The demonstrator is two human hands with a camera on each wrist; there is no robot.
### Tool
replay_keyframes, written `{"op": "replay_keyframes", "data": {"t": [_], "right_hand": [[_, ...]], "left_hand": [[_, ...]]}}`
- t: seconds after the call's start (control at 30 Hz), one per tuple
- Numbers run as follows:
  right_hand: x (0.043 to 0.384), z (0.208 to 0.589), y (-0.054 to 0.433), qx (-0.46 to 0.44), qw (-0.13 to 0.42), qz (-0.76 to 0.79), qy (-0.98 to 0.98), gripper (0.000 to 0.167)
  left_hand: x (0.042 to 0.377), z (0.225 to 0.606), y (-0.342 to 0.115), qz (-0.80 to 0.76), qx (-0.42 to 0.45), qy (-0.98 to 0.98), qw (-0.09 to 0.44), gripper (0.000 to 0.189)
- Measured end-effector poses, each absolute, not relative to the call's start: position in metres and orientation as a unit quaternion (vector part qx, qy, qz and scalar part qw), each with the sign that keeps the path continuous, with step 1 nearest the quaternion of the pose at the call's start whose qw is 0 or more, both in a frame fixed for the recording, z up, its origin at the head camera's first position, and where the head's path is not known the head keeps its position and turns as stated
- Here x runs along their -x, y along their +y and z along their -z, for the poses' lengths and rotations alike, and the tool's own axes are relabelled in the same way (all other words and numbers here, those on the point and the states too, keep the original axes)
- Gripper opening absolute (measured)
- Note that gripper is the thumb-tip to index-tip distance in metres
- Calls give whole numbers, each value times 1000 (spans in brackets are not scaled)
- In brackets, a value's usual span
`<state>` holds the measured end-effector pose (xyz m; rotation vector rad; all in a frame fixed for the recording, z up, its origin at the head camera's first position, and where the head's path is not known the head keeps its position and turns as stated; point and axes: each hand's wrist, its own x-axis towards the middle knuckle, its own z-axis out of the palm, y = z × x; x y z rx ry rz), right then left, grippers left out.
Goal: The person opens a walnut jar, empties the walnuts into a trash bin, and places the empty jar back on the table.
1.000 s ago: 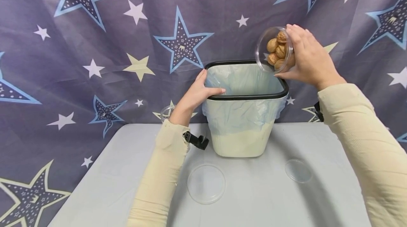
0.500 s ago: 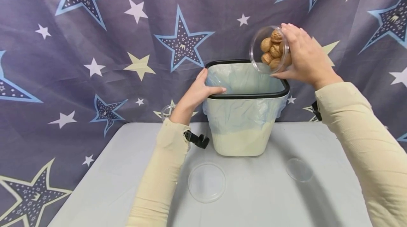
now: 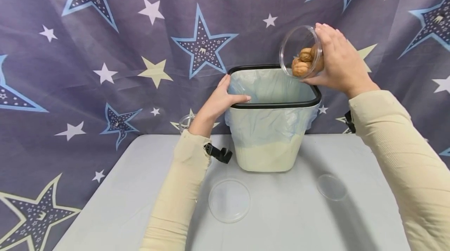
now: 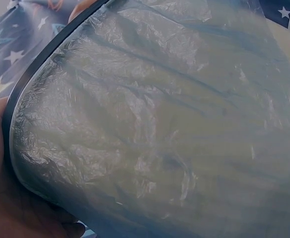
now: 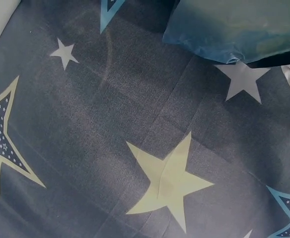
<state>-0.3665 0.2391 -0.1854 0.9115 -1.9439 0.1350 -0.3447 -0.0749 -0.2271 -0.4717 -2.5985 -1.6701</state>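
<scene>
In the head view, a pale trash bin (image 3: 268, 157) with a black rim (image 3: 277, 105) stands at the table's back, lined with a bluish plastic bag (image 3: 263, 126). My left hand (image 3: 221, 98) grips the rim's left side, thumb over the front edge; the left wrist view shows this hand (image 4: 11, 188) against the liner (image 4: 135, 114) from close by. My right hand (image 3: 339, 61) holds a clear round plastic tub (image 3: 291, 42) tilted sideways above the bin's right rear. Walnuts (image 3: 303, 62) lie low inside its mouth. The bin's bottom is hidden.
On the white table (image 3: 281, 212) lie a larger clear lid (image 3: 230, 201) in front of the bin and a smaller one (image 3: 331, 187) to the right. Another clear container (image 3: 185, 122) is partly hidden behind my left wrist. A star-patterned curtain (image 3: 123, 47) hangs behind.
The tub moved left, then back slightly right and up. Fewer walnuts show in it now, and they sit lower. My left hand keeps its place on the rim.
</scene>
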Motion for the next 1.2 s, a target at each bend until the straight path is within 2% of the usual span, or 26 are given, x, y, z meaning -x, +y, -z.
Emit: {"op": "replay_keyframes", "data": {"t": [0.47, 0.83, 1.03, 1.2], "right_hand": [[366, 185, 238, -376, 466, -50, -799, 119], [366, 185, 229, -432, 454, -28, -779, 115], [365, 183, 223, -413, 461, -2, -785, 113], [366, 183, 220, -406, 445, 8, -799, 112]], "left_hand": [[346, 228, -74, 532, 148, -834, 7, 102], [346, 228, -74, 530, 149, -835, 7, 101], [345, 227, -75, 531, 147, -835, 8, 101], [345, 227, -75, 535, 148, -832, 10, 101]]}}
